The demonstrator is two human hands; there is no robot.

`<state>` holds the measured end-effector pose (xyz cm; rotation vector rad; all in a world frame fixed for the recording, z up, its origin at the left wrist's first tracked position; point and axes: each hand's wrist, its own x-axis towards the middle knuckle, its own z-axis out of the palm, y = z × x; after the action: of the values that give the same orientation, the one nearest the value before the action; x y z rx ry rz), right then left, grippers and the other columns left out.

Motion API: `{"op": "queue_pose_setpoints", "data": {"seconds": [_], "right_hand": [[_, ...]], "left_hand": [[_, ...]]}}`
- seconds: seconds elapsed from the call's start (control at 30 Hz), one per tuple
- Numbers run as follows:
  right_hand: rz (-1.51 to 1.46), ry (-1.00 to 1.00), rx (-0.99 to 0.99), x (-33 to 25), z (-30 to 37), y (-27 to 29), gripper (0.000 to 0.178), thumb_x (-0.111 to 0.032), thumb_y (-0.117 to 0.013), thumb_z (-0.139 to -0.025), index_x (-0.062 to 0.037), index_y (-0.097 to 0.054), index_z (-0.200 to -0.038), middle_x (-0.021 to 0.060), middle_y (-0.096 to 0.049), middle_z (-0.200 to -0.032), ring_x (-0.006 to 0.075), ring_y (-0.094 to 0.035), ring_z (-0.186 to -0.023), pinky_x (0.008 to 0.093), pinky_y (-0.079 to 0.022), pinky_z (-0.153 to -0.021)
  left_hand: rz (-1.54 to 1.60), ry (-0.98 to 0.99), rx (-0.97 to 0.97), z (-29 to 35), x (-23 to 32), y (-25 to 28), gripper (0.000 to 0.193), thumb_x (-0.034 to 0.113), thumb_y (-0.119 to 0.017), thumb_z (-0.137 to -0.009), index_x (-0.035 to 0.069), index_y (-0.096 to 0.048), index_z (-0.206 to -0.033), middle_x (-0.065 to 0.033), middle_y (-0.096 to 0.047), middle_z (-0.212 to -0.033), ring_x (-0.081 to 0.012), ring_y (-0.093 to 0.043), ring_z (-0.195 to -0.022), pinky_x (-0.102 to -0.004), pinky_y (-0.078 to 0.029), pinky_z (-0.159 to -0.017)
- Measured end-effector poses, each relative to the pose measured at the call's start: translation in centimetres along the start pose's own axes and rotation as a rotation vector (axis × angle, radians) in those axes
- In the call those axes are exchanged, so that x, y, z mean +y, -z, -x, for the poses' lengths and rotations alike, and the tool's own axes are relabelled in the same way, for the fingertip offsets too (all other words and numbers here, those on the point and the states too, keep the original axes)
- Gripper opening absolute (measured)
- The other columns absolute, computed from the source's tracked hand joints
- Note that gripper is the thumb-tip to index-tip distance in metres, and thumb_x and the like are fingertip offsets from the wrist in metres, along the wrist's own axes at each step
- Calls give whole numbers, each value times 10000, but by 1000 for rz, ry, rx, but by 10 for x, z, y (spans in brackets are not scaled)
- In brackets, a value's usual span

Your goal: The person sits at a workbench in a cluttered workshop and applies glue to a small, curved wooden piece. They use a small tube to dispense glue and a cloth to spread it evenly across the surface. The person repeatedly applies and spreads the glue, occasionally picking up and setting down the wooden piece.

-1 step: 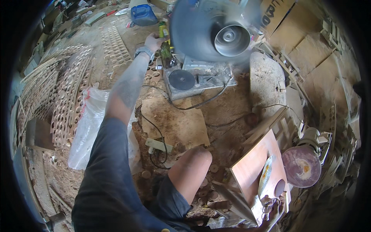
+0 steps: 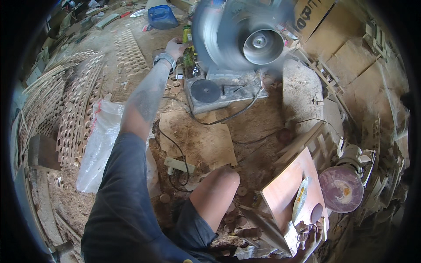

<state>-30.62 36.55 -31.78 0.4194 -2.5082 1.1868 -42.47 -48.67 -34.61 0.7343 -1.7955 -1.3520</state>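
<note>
My left hand reaches far forward, a band on its wrist. Its fingers curl across a yellow-green bottle, close to the spinning blades of a fan. At the lower right, my right hand is partly in shadow, its fingers bent beside metal rings that look like scissor handles. Just above these fingers is a dark round disc, against a tilted pinkish board. A long pale blade-like piece also lies against the board. What the right fingers hold is unclear.
A machine with a reddish round disc stands right of the board. The fan's dusty base trails a cable. Perforated wood strips, a plastic bag, a blue jerrycan and a plywood sheet lie around.
The bottle has shifted very slightly to the right at my left hand. The fan blades have turned. My right hand stays at the board.
</note>
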Motion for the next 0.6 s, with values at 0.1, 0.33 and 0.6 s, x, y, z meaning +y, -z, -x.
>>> {"op": "queue_pose_setpoints", "data": {"seconds": [0.1,0.33,0.6], "right_hand": [[376,322,-9,-4,-4,-4,239,-185,-617,-960,5,-593,-1103,70,-597,-885,144,-572,-706,302,-457,-608],[-534,-358,54,4,-7,-3,217,-152,-622,-956,16,-594,-1092,36,-585,-780,87,-518,-674,218,-395,-624],[-598,-262,12,1,-15,9,201,-89,-632,-949,-10,-593,-1129,5,-574,-842,66,-505,-721,202,-382,-641]], "left_hand": [[-273,-110,-42,-3,-1,-13,459,330,-791,-765,-14,-715,-1060,-148,-734,-959,-225,-696,-845,-327,-534,-742],[-425,-230,-170,-15,-27,-17,374,304,-779,-762,49,-750,-1035,-135,-749,-970,-230,-702,-854,-344,-533,-792],[155,76,-231,3,-49,9,361,196,-772,-870,-14,-664,-1143,-37,-693,-873,-76,-579,-645,-215,-443,-552]]}}
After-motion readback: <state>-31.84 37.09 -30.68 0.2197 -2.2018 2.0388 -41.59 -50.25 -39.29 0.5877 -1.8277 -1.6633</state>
